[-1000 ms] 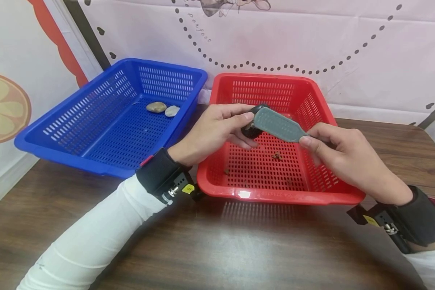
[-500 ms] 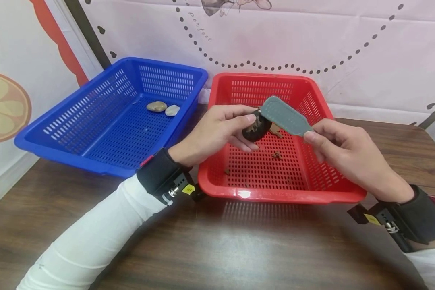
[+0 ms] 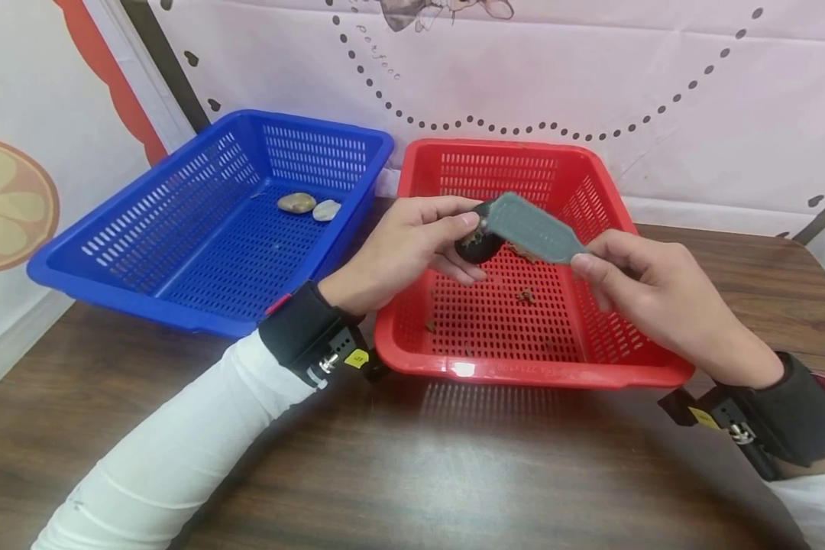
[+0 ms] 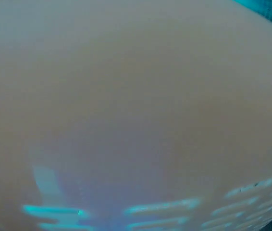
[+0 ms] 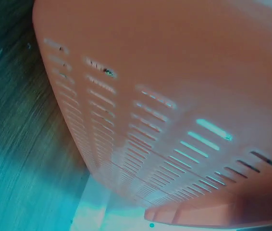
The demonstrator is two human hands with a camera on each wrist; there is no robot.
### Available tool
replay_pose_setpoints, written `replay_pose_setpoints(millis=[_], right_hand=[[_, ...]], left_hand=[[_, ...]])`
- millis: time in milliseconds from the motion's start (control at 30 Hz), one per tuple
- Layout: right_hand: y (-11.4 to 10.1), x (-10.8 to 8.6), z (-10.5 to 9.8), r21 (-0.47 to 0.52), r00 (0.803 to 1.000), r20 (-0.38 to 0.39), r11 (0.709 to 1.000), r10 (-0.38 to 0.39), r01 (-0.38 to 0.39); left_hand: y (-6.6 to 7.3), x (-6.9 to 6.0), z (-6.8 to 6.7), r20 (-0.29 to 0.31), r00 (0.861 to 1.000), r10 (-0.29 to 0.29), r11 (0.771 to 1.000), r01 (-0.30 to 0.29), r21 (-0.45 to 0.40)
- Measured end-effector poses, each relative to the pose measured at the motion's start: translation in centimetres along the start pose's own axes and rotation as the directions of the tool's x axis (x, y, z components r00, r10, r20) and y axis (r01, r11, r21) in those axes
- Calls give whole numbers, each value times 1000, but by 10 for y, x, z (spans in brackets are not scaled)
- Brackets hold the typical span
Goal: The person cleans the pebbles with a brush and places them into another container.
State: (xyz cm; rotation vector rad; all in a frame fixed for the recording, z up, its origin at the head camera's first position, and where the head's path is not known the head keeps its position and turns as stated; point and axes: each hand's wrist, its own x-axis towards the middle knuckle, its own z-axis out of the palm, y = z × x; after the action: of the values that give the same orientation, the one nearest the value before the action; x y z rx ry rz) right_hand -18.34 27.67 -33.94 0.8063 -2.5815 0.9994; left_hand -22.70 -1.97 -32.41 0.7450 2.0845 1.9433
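Over the red basket [image 3: 532,374], my left hand [image 3: 412,241] pinches a dark, rounded stone [image 3: 480,243] with brown dirt on its face. My right hand [image 3: 649,294] grips the narrow end of a flat grey-green paddle-shaped tool [image 3: 536,229]. The tool's broad end overlaps the stone's upper right edge; its underside is hidden. Brown crumbs [image 3: 525,295] lie on the basket's floor beneath both hands. Close-up in the right wrist view is the slotted basket wall [image 5: 145,139]; neither wrist view shows the fingers.
A blue basket [image 3: 199,321] stands to the left, holding a brown pebble [image 3: 296,202] and a white pebble [image 3: 326,211] at its far right. Both baskets rest on a wooden table [image 3: 454,473], with a patterned cloth [image 3: 591,69] behind.
The tool's broad end swung up and right off the stone's face, then came back down and left onto its upper edge. The left hand shifted only slightly, still gripping the stone.
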Motion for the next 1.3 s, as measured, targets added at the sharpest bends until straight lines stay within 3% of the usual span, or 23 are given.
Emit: replay_pose_setpoints(millis=[200, 333, 1300], right_hand=[[-1, 1, 0, -15, 998, 51, 999, -48, 48], [0, 1, 0, -12, 999, 22, 999, -37, 37], [0, 1, 0, 34, 1000, 13, 999, -5, 5]], left_hand=[[1, -1, 0, -15, 1000, -5, 1000, 5, 2], [1, 0, 0, -13, 1000, -3, 1000, 2, -9], [1, -2, -1, -5, 1000, 12, 1000, -12, -19]])
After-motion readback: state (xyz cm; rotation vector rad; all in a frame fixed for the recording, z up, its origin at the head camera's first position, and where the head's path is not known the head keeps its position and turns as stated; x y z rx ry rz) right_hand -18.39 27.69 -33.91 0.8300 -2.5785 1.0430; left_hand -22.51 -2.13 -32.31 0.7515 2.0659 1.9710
